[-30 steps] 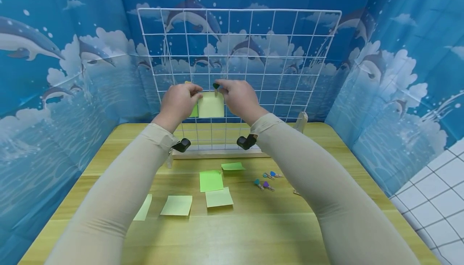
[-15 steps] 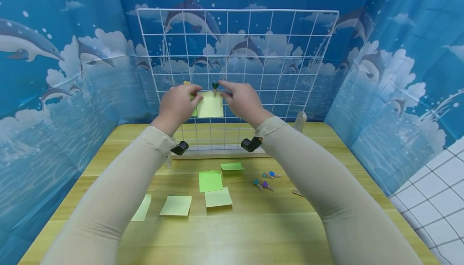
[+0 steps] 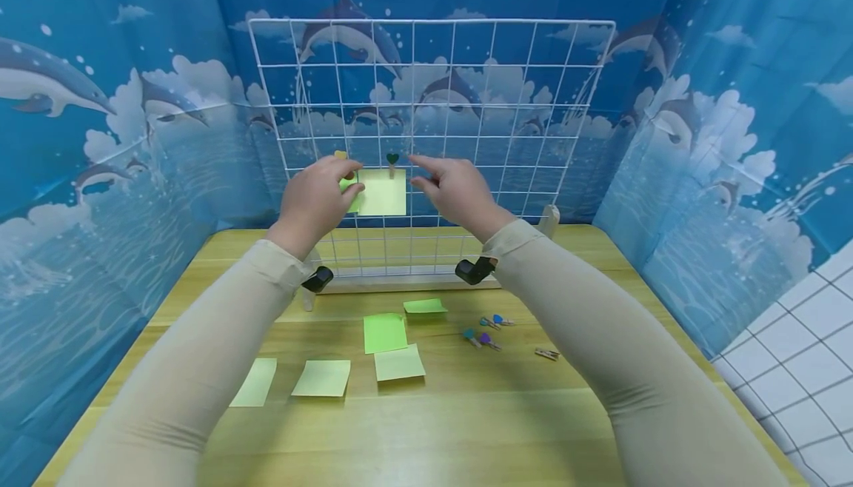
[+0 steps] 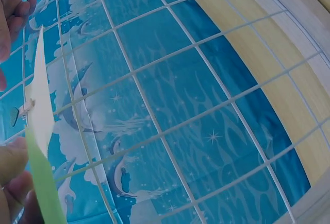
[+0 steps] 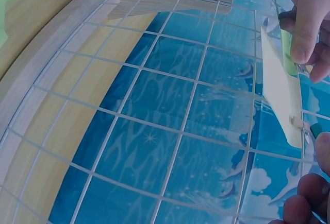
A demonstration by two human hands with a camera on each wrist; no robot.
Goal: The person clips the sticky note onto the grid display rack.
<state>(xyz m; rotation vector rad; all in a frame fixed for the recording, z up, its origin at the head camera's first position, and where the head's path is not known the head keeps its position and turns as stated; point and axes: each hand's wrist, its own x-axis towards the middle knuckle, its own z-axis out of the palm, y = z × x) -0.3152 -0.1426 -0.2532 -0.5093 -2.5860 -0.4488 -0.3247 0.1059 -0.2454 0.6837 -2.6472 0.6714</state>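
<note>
A pale yellow sticky note (image 3: 381, 195) hangs on the white wire grid (image 3: 460, 136), held at its top edge by a small wooden clothespin with a dark green heart (image 3: 392, 158). Just left of it is a bright green sticky note (image 3: 354, 206), partly behind my left hand (image 3: 313, 197); a yellow heart (image 3: 340, 155) shows above that hand. Its thumb and index finger are parted in front of the green note. To the right of the clothespin, my right hand (image 3: 460, 192) has its index finger extended and thumb apart, holding nothing. The right wrist view shows the clothespin (image 5: 311, 129) near the right fingertips.
On the wooden table (image 3: 440, 435) lie several sticky notes, including a bright green one (image 3: 384, 334) and a pale one (image 3: 322, 378). Small clothespins with blue, teal and purple hearts (image 3: 486, 339) are at right, and a plain-looking one (image 3: 547, 354) lies beyond them. A wooden base (image 3: 406, 281) supports the grid.
My right hand has let go of the dark green heart clothespin and drawn off to the right. My left hand has moved left, away from the pale note, which hangs in place.
</note>
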